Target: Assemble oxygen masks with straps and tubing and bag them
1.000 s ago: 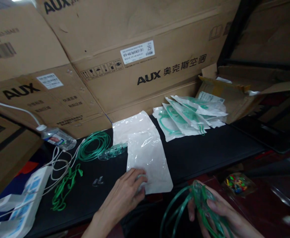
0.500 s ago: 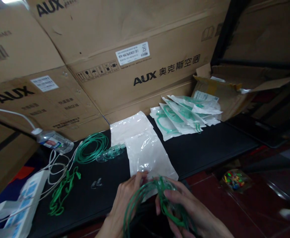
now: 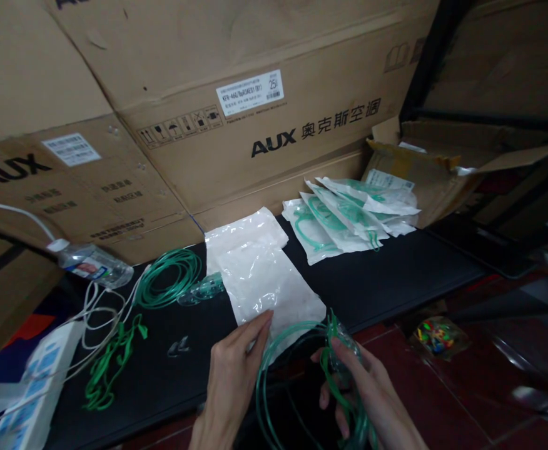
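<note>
My right hand (image 3: 365, 387) is closed around a bundle of coiled green tubing (image 3: 265, 390) with a clear plastic piece (image 3: 346, 344) among it. The tubing's loops hang left and down, past the frame's bottom. My left hand (image 3: 236, 369) has its thumb and fingers pinched at the near edge of a white pouch (image 3: 259, 281), which overlaps a second white pouch (image 3: 241, 231). Left of these lie a green tubing coil (image 3: 168, 278), a clear green-tinted mask piece (image 3: 201, 290) and a tangle of green elastic cord (image 3: 109, 369).
Several packed pouches (image 3: 344, 219) overlap at the table's right, before an open carton (image 3: 424, 169). Large cardboard boxes (image 3: 199, 150) wall the back. A bottle (image 3: 93, 262), white cable (image 3: 91, 312) and power strip (image 3: 44, 381) occupy the left. Small clear bits (image 3: 179, 345) lie on the black table.
My left hand and the front white pouch have shifted away from me and left. My right hand has moved right with the tubing, farther from the left hand. The view has tilted slightly.
</note>
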Demonstrator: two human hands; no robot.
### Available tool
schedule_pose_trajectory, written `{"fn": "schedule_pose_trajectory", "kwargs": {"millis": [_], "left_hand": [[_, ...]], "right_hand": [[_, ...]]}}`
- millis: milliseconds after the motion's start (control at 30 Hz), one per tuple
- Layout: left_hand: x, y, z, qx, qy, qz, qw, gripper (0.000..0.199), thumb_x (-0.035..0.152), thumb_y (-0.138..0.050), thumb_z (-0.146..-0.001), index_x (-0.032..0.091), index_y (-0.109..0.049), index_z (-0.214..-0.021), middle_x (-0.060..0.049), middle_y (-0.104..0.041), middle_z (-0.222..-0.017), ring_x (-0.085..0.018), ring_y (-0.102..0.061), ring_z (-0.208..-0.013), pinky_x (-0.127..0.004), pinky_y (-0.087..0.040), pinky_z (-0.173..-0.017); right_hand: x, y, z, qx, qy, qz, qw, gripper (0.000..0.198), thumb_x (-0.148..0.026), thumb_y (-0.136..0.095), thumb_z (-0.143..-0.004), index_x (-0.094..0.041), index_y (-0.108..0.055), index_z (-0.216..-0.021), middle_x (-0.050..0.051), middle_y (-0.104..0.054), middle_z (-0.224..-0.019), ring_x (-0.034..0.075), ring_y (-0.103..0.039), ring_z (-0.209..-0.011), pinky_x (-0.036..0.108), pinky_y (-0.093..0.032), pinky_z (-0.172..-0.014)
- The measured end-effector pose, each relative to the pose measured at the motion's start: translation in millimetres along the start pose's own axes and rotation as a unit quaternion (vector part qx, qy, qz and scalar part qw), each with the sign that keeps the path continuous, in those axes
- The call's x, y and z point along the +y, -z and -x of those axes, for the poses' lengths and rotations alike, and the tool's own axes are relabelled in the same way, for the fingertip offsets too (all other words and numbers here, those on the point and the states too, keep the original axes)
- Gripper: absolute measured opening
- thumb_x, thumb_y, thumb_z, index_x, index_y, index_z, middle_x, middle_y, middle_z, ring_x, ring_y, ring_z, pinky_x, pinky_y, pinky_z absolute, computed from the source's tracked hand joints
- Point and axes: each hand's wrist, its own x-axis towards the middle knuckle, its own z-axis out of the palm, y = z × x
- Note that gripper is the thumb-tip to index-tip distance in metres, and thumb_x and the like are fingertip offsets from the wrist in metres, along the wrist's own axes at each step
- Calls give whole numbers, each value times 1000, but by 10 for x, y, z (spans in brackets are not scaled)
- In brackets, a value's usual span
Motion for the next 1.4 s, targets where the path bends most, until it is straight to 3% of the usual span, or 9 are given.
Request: {"fn": "schedule_pose_trajectory", "kwargs": {"millis": [133,267,500,667,767,900,1067,1167,1400], "left_hand": [[57,27,-17,10,43,4,999,20,25,-65,-97,26,-79,-111,0,-82,-110,-19,-79,-98,-25,-63,-88],[106,-52,52,59,-17,-73,995,21,23,-61,-99,24,-77,-113,-3,-80,-110,-21,-78,-96,-33,-64,-89],[95,-192,98,74,-54,-121,988,21,21,-58,-100,22,-76,-112,-5,-79,-105,-20,-77,-89,-30,-64,-80],[113,-139,57,12,0,-53,999,22,21,-58,-99,24,-77,-110,-6,-78,-108,-20,-77,-92,-30,-63,-83],[144,-98,47,-53,9,3,999,26,24,-58,-99,28,-77,-116,-5,-77,-112,-23,-75,-99,-36,-62,-90],[120,-81,101,-15,91,100,991,30,39,-56,-100,28,-76,-120,-8,-76,-120,-27,-70,-114,-44,-55,-103],[159,-154,238,-51,312,409,856,85,78,-19,-96,19,-72,-128,-14,-80,-98,-29,-77,-89,-48,-62,-83],[356,-195,282,-60,341,525,777,79,82,-49,-86,21,-68,-132,-6,-73,-83,-20,-72,-66,-39,-61,-72],[484,-156,171,17,441,535,720,78,75,-71,-77,21,-61,-133,11,-37,-62,-2,-26,-41,-13,-20,-37]], "right_hand": [[-42,20,12,44,13,-13,999,53,-68,-72,-83,-16,-65,-91,1,-65,-52,12,-54,-35,17,-41,-31],[-118,21,45,55,5,-31,998,55,-71,-70,-83,-17,-62,-93,-1,-63,-48,10,-49,-32,15,-37,-33],[-258,72,178,-41,-94,19,995,55,-73,-68,-82,-18,-66,-83,-2,-54,-38,8,-41,-27,13,-29,-27],[-331,180,127,-57,-80,-77,992,46,-63,-82,-72,-20,-68,-71,2,-65,-54,5,-35,-27,15,-23,-23],[-353,213,-28,-111,-69,-145,981,45,-60,-78,-81,-18,-67,-68,-5,-49,-41,1,-21,-26,11,-16,-24],[-363,169,-224,-159,-54,-249,954,38,-49,-78,-84,-16,-69,-69,-10,-37,-38,0,-8,-29,9,-18,-23],[-336,22,-227,-99,7,-263,960,33,-45,-84,-80,-15,-69,-76,-5,-58,-62,0,-23,-32,8,-25,-24],[-281,-25,-170,-77,33,-213,974,33,-47,-81,-84,-17,-69,-82,-2,-65,-77,1,-36,-36,10,-34,-30],[-176,194,-78,-152,-35,-51,986,39,-41,-87,-81,-17,-70,-107,4,-71,-84,2,-38,-41,16,-37,-38]]}}
